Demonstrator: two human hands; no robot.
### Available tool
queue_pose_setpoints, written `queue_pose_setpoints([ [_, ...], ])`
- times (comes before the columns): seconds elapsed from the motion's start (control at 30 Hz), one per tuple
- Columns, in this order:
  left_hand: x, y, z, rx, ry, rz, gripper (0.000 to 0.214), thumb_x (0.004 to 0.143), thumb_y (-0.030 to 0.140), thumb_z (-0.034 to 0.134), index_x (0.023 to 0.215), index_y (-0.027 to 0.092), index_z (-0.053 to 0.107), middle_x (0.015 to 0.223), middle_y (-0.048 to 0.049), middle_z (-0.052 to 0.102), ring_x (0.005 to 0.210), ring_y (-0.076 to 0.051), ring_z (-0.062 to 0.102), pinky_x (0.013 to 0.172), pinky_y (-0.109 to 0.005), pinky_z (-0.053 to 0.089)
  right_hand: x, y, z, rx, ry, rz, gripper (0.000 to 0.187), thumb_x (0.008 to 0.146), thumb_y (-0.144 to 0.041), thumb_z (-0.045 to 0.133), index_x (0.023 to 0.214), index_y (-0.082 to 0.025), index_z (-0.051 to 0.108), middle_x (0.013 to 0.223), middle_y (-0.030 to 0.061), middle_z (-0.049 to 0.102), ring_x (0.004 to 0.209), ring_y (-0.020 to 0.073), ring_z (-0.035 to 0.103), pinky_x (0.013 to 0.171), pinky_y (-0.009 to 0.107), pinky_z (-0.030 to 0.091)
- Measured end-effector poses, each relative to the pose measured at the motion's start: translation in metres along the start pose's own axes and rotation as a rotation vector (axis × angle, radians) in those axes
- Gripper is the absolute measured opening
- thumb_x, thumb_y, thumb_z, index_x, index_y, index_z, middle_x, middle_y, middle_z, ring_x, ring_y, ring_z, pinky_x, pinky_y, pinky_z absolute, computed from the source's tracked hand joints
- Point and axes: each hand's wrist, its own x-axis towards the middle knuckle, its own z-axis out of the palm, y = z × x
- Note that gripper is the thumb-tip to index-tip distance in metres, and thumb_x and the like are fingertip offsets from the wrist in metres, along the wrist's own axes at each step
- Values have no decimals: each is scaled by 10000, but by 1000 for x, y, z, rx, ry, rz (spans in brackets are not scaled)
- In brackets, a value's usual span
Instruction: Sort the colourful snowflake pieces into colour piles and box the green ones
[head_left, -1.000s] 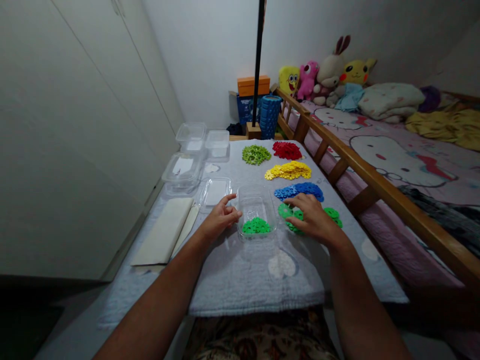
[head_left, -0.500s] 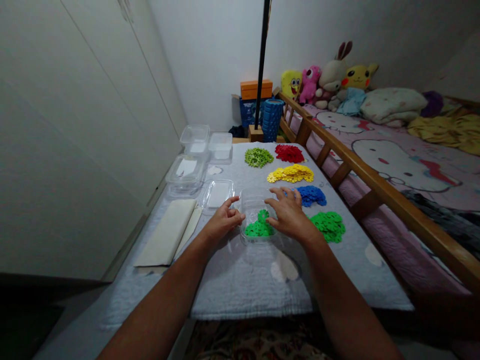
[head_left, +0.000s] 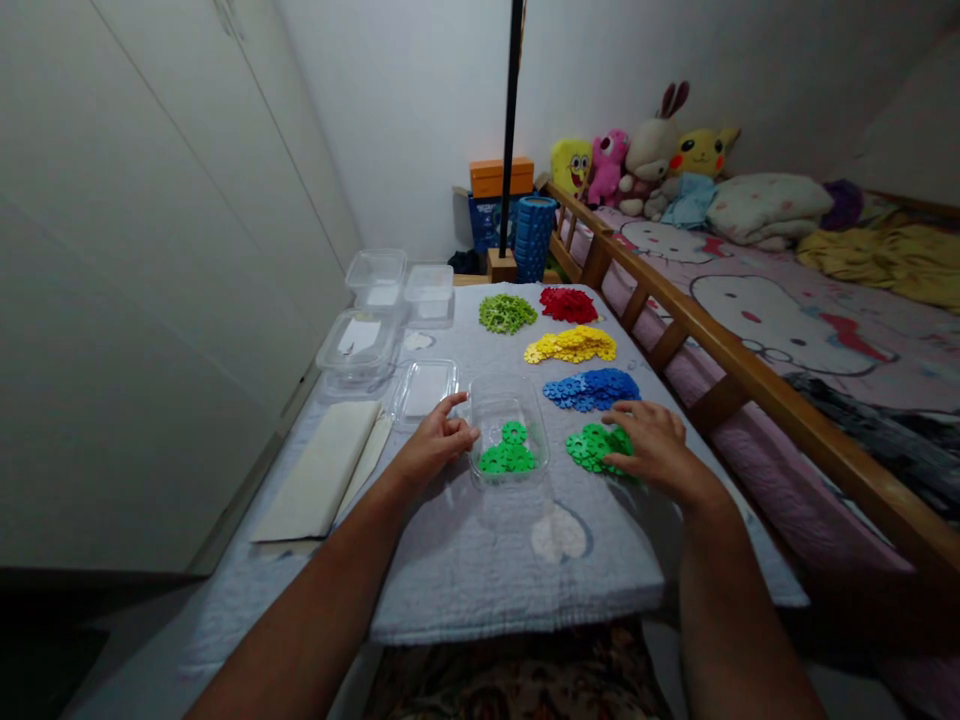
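Note:
A clear plastic container [head_left: 541, 425] stands near the middle of the table, with several green flower-shaped plastic discs [head_left: 508, 455] at its bottom. My left hand [head_left: 439, 440] holds the container at its left side, thumb at the rim and index finger stretched along the wall. Over the right part of a pile of green flower-shaped discs [head_left: 589, 446] is my right hand [head_left: 652, 445], fingers apart and curved down, with nothing visible in it. Just behind that pile lies a heap of blue discs [head_left: 589, 390].
Yellow [head_left: 574, 345], red [head_left: 568, 304] and light green [head_left: 508, 313] disc piles lie farther back. Left of the container are a clear lid [head_left: 426, 390], a folded beige cloth-like sheet [head_left: 319, 470] and clear boxes [head_left: 360, 340]. A wooden bed rail [head_left: 712, 350] borders the right side.
My right hand has moved right, from the container to the green pile. More green discs are uncovered in the container view. My left hand stays at the container.

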Motion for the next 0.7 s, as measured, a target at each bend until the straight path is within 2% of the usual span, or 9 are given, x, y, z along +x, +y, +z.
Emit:
queue_pose_setpoints([
  [0.23, 0, 2, 0, 20, 4, -4, 769, 698, 392, 815, 1349, 200, 453, 605, 109, 499, 465, -53, 382, 474, -185, 240, -5, -2, 10, -42, -17, -11, 300, 732, -265, 696, 1030, -283, 725, 1308, 91, 608, 1217, 349, 476, 1037, 544, 328],
  [0.4, 0, 1, 0, 9, 3, -8, 781, 690, 388, 823, 1351, 199, 453, 604, 110, 493, 462, -53, 389, 474, -186, 246, -3, -2, 10, -10, -13, -27, 294, 727, -254, 702, 1019, -284, 703, 1275, 76, 610, 1188, 326, 492, 1026, 499, 352],
  [0.57, 0, 1, 0, 5, -7, 2, 785, 705, 392, 816, 1361, 185, 439, 598, 108, 495, 473, -55, 382, 476, -186, 246, -3, -7, 4, 68, -42, -18, 301, 756, -286, 702, 1057, -278, 694, 1294, 80, 599, 1213, 321, 481, 1038, 480, 352],
  [0.7, 0, 2, 1, 16, -2, -8, 792, 696, 399, 818, 1356, 183, 439, 597, 109, 492, 465, -56, 381, 468, -190, 239, 3, -15, -9, 199, -79, -88, 299, 784, -291, 699, 1081, -271, 681, 1280, 76, 607, 1213, 294, 501, 1027, 438, 382],
])
